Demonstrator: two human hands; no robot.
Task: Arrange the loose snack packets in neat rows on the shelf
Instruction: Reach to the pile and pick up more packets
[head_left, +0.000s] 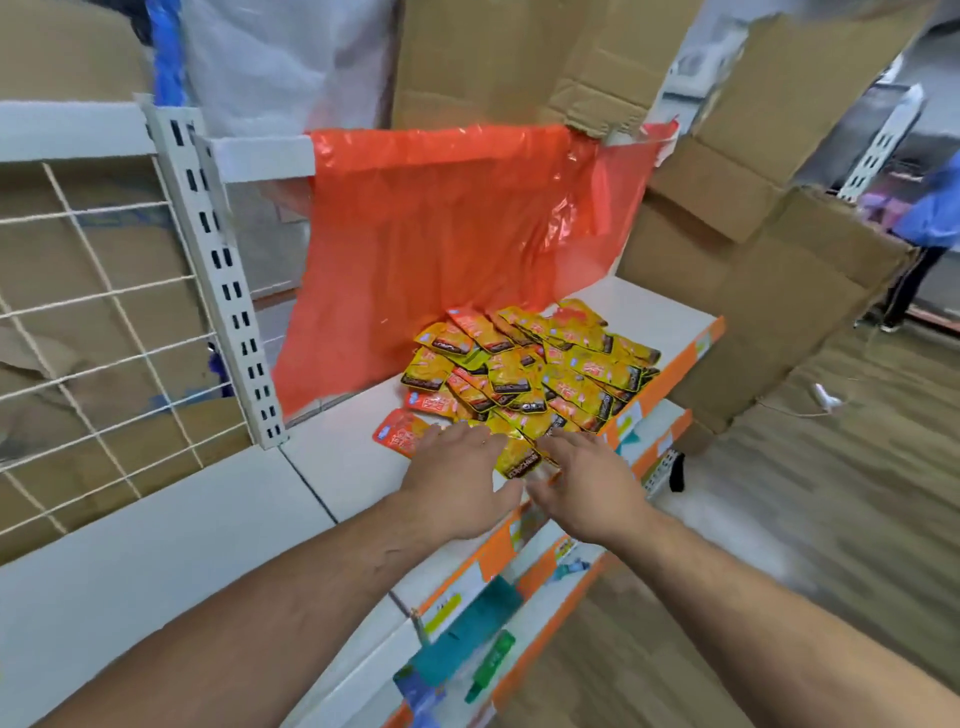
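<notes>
Presently in hand: sorting the near edge of the heap, by judgement; no rows formed yet.
Left hand (457, 467): flat, fingers spread, palm down over the nearest packets; grips nothing.
Right hand (582, 475): likewise flat and spread, just beside the left, with a yellow packet (522, 462) between them.
Snack packets (524, 374): loose overlapping heap of yellow and orange foil, dark band at one end; on the white shelf (332, 467), towards its front lip.
Stray orange packet (400, 436): at the heap's left edge, beside the left fingertips.
Method: take a few at a time, same face up, dark bands aligned, edges parallel to the shelf front.
Handling: probably slick, apt to slide.
Behind: orange plastic bag (457, 234), hanging.
</notes>
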